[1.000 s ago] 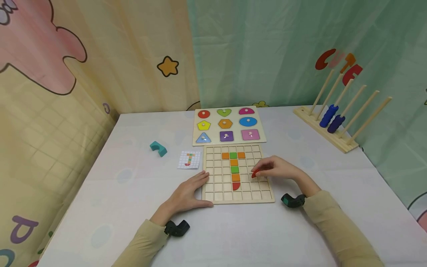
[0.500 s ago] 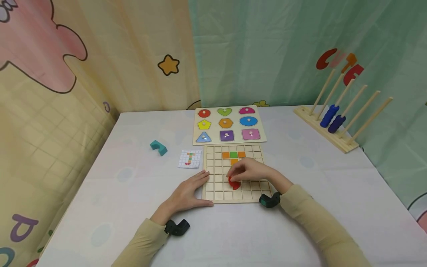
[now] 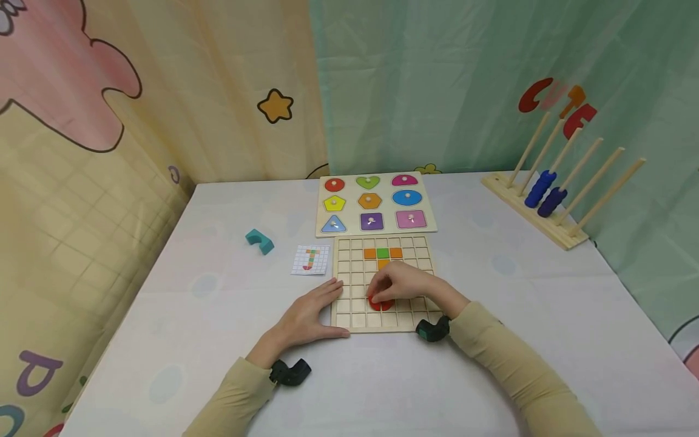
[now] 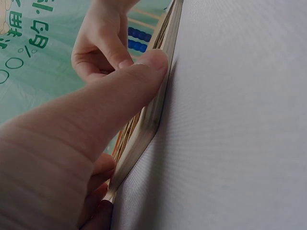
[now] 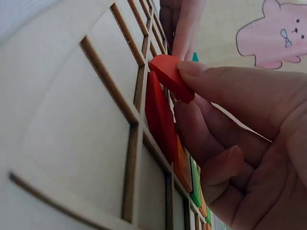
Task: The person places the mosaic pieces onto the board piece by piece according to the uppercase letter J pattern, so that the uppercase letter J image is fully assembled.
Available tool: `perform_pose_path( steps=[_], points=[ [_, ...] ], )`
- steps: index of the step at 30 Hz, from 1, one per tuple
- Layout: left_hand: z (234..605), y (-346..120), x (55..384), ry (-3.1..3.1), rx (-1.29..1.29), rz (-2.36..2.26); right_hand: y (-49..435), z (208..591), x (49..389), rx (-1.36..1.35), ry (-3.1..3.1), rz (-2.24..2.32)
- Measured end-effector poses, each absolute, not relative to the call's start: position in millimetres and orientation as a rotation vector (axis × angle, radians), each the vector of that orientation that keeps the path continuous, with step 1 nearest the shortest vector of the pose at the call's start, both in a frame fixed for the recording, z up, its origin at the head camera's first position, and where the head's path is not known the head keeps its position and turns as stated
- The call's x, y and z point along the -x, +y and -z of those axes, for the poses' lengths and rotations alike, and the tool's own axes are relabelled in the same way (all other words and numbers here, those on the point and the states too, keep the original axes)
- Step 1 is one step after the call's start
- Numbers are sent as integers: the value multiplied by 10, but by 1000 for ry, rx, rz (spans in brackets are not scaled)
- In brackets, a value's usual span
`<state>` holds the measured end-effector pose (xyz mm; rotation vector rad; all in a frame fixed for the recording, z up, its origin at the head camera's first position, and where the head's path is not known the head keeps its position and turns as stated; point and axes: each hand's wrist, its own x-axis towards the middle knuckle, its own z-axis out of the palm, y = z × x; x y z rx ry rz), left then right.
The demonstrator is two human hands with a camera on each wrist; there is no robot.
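My right hand [image 3: 403, 283] pinches a red quarter-round block [image 5: 169, 73] between thumb and fingers, low over the wooden grid board [image 3: 349, 306]. Right beside it in the right wrist view, a second red quarter-round block [image 5: 159, 117] sits in a grid cell. Orange and green square tiles [image 3: 383, 253] form a row at the board's top, with a column running down under my right hand, which hides part of it. My left hand [image 3: 306, 317] rests at the board's left edge, fingers extended and thumb along the front corner.
A pattern card [image 3: 310, 260] lies left of the board, and a teal arch block [image 3: 259, 241] farther left. Behind the board is a knobbed shape puzzle [image 3: 352, 213]. A peg stand [image 3: 537, 215] with blue beads stands at the back right.
My right hand has carried the red quarter-round block leftward from the board's right side, down to beside the other red block. The left hand has stayed put.
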<state>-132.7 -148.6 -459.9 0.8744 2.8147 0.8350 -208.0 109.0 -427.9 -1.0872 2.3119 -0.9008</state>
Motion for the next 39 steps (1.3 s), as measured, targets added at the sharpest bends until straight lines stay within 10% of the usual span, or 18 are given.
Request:
perform_pose_path(
  steps=[39],
  points=[
    [4503, -1539, 1223, 2849, -966, -529, 2007, 4313, 1590, 891, 2582, 902]
  ],
)
